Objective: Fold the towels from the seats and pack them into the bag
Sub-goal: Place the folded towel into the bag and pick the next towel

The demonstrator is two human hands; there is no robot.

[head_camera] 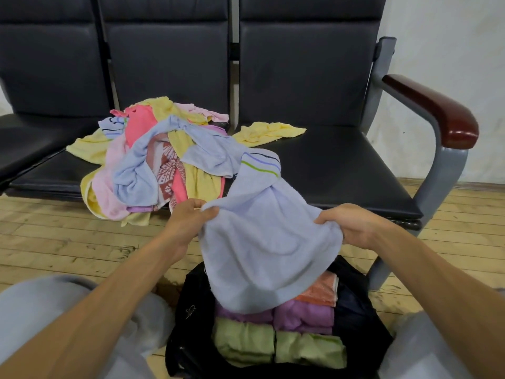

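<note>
Head view, bag: your black fabric bag (188, 310) stands open between your knees; folded green, purple and orange towels (303, 314) lie packed inside it.
Hands: your left hand (188, 217) and your right hand (347, 222) each pinch an upper edge of the pale blue terry towel (262, 242). It hangs just above the bag and is not yet folded.
Seats: on the black padded seats (341, 170) lie a mixed heap of loose towels (153, 160) and, just beside it, one crumpled yellow towel (267, 132).
Progress: I judge that less than half is done, because many towels are left.
</note>
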